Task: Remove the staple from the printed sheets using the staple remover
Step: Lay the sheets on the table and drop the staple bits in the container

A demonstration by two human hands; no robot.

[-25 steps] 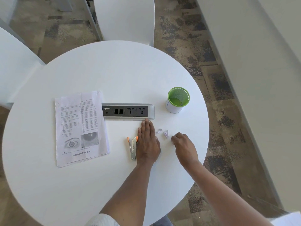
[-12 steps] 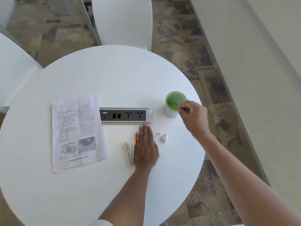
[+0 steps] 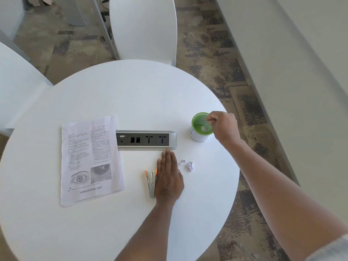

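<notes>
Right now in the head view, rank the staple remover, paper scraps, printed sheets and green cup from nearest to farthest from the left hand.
1. Staple remover: touching the left hand on its left edge.
2. Paper scraps: just right of the fingers.
3. Green cup: far right, under the right hand.
4. Printed sheets: left; too close to the cup to call.

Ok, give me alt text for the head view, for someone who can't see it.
Seen from above a round white table, the right hand reaches over a green-rimmed cup, fingers bunched. The left hand lies flat beside the staple remover. The printed sheets lie left of a socket strip; two paper scraps lie nearby.
</notes>
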